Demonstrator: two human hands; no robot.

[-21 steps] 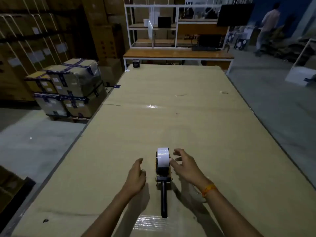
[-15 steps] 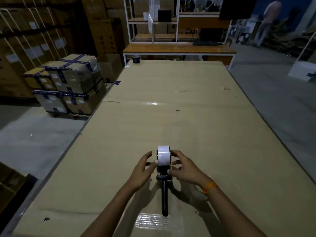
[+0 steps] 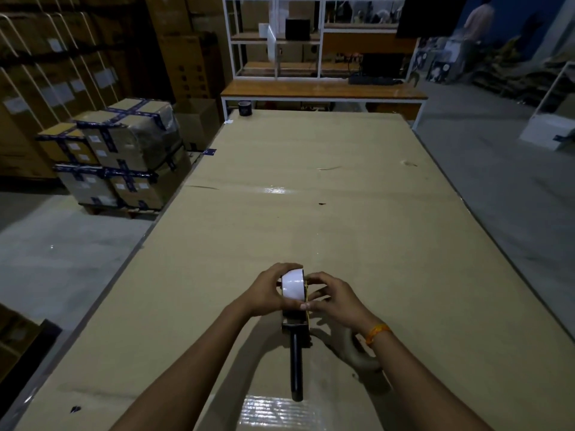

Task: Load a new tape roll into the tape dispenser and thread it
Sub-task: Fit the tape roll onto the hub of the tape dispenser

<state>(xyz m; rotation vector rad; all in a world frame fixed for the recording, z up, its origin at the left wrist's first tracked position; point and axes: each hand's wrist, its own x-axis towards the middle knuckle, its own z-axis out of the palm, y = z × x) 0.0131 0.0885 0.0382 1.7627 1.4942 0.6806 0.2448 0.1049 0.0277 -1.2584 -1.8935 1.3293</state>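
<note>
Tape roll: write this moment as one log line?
left hand: grips tape roll | right hand: holds tape dispenser | threading: unseen

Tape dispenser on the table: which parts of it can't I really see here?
Head view only:
- Tape roll: its core and left face, covered by the left hand.
- Tape dispenser: right side, hidden behind the right hand.
- Tape's loose end and threading path: too dim and small.
</note>
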